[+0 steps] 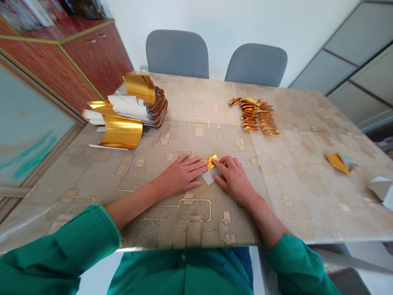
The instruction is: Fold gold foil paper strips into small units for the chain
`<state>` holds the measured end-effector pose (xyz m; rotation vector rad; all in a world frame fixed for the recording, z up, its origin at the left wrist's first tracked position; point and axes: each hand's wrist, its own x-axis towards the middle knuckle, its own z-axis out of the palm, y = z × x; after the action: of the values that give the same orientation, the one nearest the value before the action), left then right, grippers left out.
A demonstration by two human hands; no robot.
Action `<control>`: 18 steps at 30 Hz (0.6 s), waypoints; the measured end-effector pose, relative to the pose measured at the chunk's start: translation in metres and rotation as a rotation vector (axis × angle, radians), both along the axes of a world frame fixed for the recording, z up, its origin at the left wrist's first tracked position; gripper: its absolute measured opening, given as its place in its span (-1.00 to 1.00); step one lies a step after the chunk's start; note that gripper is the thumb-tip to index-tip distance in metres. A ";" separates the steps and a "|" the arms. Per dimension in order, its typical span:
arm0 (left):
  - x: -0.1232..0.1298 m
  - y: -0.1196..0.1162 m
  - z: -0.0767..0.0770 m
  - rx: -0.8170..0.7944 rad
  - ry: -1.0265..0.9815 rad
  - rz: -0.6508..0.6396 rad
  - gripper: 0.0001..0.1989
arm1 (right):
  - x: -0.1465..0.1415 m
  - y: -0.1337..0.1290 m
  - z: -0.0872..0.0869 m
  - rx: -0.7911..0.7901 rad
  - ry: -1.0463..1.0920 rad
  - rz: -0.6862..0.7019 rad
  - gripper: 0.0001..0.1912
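Note:
A small sheet of gold and white paper (209, 177) lies on the patterned table, its gold part folded at the far edge and its white corner pointing toward me. My left hand (184, 174) rests flat, with spread fingers, and its fingertips touch the paper's left side. On the right side, my right hand (232, 177) presses the paper with a bent index finger, its thumb close to the white part. The fingers of my right hand are curled but apart from the thumb, and the paper lies under the fingertip.
Stacks of gold and white sheets (123, 133) stand at the back left. Folded gold pieces (256, 116) lie in rows at the back right. A loose gold piece (337, 163) and a white piece (382, 190) lie far right. Two grey chairs (177, 53) stand behind the table (196, 229).

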<state>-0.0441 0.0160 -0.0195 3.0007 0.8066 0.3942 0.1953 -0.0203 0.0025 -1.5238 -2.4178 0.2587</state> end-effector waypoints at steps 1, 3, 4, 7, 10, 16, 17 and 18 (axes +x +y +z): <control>-0.001 0.000 -0.001 -0.007 0.000 0.006 -0.52 | 0.001 0.000 0.000 0.000 0.003 -0.006 -0.53; -0.001 0.001 -0.001 -0.028 -0.007 0.011 -0.51 | 0.002 0.000 0.000 0.018 -0.001 -0.031 -0.52; 0.000 0.001 0.000 -0.041 -0.015 0.013 -0.51 | 0.003 0.000 0.001 0.036 -0.005 -0.046 -0.51; 0.005 0.000 0.005 -0.086 -0.040 0.017 -0.52 | 0.003 -0.001 0.002 0.118 -0.018 -0.061 -0.54; 0.012 -0.002 0.011 -0.128 -0.078 0.025 -0.53 | -0.001 0.000 0.001 0.155 -0.013 0.011 -0.61; 0.008 -0.007 0.012 -0.202 -0.191 -0.047 -0.53 | -0.004 0.010 -0.002 0.122 0.042 0.058 -0.64; 0.006 -0.007 0.011 -0.193 -0.186 -0.064 -0.56 | -0.004 0.011 -0.002 0.113 0.051 0.067 -0.65; 0.004 -0.005 0.010 -0.172 -0.169 -0.070 -0.59 | -0.004 0.012 -0.001 0.106 0.059 0.075 -0.67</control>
<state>-0.0401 0.0111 -0.0091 2.7827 0.6813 0.5375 0.1915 -0.0079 0.0011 -1.3632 -2.4050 0.1848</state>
